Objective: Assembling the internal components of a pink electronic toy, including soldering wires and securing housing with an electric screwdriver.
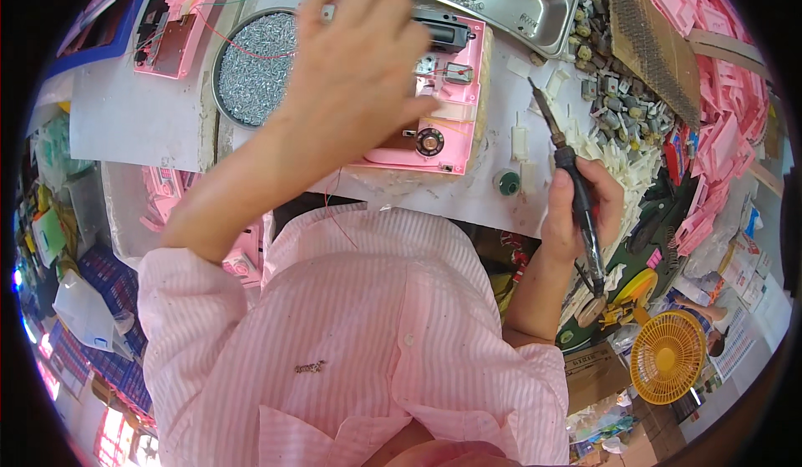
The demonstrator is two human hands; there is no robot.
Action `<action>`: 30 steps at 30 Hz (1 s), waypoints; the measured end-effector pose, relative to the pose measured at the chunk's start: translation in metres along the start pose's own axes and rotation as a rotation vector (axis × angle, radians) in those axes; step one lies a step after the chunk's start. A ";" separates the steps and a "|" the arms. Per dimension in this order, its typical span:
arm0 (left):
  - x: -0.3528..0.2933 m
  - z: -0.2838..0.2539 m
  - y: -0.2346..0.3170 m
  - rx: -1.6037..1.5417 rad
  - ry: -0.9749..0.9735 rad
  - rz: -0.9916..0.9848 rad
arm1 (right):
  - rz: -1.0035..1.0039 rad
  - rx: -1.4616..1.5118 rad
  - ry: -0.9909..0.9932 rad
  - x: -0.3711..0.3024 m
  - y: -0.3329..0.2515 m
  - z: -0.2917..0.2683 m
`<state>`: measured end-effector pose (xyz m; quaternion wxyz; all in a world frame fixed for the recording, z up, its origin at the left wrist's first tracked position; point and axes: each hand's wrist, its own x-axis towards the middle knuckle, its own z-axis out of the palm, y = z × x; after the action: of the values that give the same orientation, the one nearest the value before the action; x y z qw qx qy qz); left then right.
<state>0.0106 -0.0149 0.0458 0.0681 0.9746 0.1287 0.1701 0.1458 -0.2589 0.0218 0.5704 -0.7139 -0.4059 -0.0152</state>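
My left hand (359,70) is over the left part of a pink plastic casing (397,164), palm down, thumb and fingers apart. A small silvery piece (327,12) shows at its outer fingers; I cannot tell whether it is worn or lies behind. Inside the casing are a black part (447,34), a small metal motor (458,73) and a round speaker-like part (429,141); my hand hides the rest. My right hand (585,208) grips a soldering iron (565,159) by its dark handle, tip pointing up and away from the casing.
A round pan of small screws (255,70) stands left of the casing, near another pink shell (177,24) with red and green wires. A steel tray (543,20) is behind. Small motors (626,99), white plastic parts (614,162) and pink shells (727,91) crowd the right.
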 end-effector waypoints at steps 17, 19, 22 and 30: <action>-0.014 0.014 0.003 -1.241 -0.032 -0.586 | 0.263 0.364 -0.105 0.042 -0.027 0.087; -0.018 0.014 0.001 -1.228 -0.061 -0.552 | 0.321 0.384 -0.136 0.047 -0.029 0.096; -0.021 0.014 -0.002 -1.169 -0.043 -0.486 | 0.349 0.389 -0.194 0.052 -0.031 0.100; -0.022 0.015 -0.011 -1.006 -0.047 -0.389 | 0.334 0.411 -0.205 0.050 -0.029 0.107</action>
<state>-0.0068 -0.0122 0.0227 0.5598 0.7833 0.2078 0.1732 0.1150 -0.1421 0.0321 0.6539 -0.6380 -0.3326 0.2340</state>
